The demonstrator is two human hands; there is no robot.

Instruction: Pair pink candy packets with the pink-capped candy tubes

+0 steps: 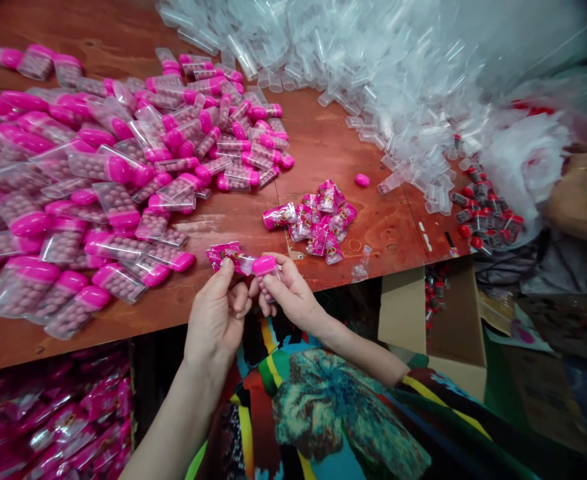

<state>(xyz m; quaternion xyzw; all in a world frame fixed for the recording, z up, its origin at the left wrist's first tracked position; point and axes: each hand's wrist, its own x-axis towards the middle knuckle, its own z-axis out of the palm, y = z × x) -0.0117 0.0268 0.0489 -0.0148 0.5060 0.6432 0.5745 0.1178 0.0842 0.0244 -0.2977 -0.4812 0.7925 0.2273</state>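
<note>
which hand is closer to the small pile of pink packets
Right. The right hand is below-left of the pile; the left hand is farther left. Both hold one tube.

I am holding a clear tube (246,262) with a hot-pink cap and a pink printed label over the red-brown wooden table (343,153). Pink-capped tubes (98,167) of mauve-brown beads are lying at my left, colourless empty tubes (373,60) are glinting beyond, and my dress (323,413) is showing teal, yellow, red and black patches.
</note>
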